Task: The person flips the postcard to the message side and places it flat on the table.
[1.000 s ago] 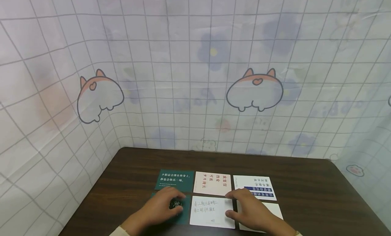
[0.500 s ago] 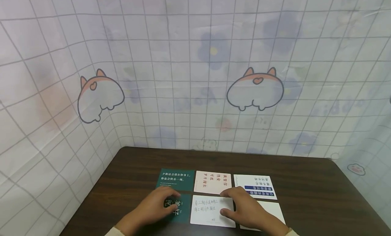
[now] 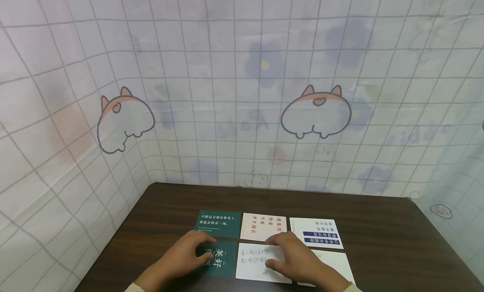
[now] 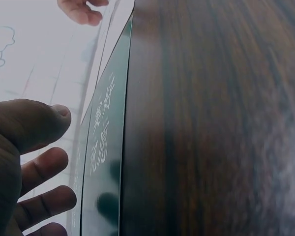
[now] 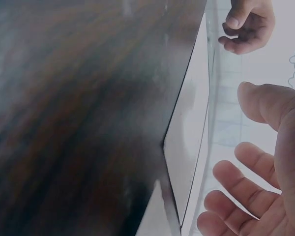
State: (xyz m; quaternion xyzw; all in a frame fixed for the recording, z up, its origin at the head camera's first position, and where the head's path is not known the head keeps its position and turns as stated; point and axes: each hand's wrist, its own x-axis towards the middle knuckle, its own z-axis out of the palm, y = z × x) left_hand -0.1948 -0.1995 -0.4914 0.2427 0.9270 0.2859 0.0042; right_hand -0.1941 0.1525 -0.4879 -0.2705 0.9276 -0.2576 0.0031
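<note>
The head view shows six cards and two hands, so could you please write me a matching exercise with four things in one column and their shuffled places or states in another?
1. Pink card
2. Card with blue bands
3. Card with thin grey script
4. Left hand

A. Near row, middle
B. Far row, right end
C. Partly hides the near green card
D. Far row, middle

Pairs: 1-D, 2-B, 3-A, 4-C

Six cards on table, three behind three; curtain behind; left hand, right hand seemingly above nearer three.
</note>
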